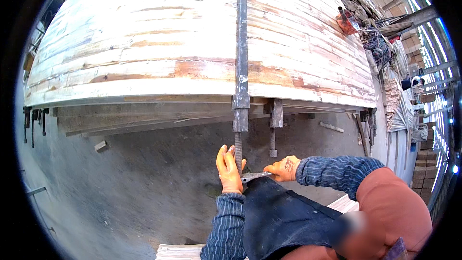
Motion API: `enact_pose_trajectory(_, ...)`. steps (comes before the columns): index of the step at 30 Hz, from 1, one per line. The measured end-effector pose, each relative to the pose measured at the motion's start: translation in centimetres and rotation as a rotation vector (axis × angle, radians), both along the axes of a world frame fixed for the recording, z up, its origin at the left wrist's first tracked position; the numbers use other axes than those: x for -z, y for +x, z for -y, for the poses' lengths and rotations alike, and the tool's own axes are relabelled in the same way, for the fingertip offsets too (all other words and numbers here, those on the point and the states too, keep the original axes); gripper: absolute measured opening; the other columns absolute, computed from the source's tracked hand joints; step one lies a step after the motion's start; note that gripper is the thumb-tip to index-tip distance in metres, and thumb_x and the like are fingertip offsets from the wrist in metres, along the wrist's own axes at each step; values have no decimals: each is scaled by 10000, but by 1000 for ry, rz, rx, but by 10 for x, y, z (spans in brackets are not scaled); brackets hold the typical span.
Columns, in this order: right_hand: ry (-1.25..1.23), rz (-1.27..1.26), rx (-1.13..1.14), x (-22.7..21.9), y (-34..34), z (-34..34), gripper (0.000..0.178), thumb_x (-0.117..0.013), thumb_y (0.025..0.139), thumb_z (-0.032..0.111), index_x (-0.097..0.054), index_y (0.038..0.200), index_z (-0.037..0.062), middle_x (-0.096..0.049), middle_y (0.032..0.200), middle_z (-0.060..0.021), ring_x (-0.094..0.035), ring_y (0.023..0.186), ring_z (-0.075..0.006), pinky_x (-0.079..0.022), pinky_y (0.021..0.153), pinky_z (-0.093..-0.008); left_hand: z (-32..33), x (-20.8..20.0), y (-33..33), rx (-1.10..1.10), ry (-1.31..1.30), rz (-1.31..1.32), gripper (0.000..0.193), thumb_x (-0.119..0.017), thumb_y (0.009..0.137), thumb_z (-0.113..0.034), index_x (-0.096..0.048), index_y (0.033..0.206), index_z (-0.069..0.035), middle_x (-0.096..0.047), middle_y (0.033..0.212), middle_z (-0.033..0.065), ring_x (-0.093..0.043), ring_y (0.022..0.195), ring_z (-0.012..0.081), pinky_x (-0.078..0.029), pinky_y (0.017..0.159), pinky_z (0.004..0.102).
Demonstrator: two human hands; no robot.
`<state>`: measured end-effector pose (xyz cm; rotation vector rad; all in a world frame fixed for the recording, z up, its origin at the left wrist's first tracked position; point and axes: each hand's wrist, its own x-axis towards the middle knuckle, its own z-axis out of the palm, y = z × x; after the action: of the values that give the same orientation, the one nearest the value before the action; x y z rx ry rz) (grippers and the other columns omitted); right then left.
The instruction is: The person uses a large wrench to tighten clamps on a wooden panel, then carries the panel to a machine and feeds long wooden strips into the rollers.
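Metallic grey, the wrench (256,176) is gripped by the right hand (284,168) at the clamp screw (238,142) beyond the panel (192,33)'s near edge, the left hand (230,172) half-open alongside; turning seems intended, a steady swing called for.

Right hand (282,169), orange glove (278,171): dark printed mark (289,163) on back, near wrist; too small to read. Legible text: none.

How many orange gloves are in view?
2: one on the left hand, fingers raised at the threaded rod; one on the right hand, holding the metal tool.
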<state>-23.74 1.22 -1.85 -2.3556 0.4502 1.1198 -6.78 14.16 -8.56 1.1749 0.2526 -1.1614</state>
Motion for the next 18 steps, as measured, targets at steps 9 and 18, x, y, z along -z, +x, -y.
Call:
enact_pose_trajectory(9,197,253,81,68,-21,-3,402,-604,955,345,-579,1345,249,-736,958,-129,-724,841,-359,-573,695,-487,11,-21,-8,31,194,276,422,-454,1088,-247,-462,1488,-112,-593,1406,114,-587,1275,226,-576,895,374)
enact_pose_trajectory(18,322,531,-16,148,-28,-6,522,-685,919,308,-532,1417,270,-707,948,-101,-712,882,-315,-569,755,-485,19,-32,-21,48,353,588,426,-410,1081,-219,-491,1458,-37,-618,1367,162,-634,1238,266,-598,866,359)
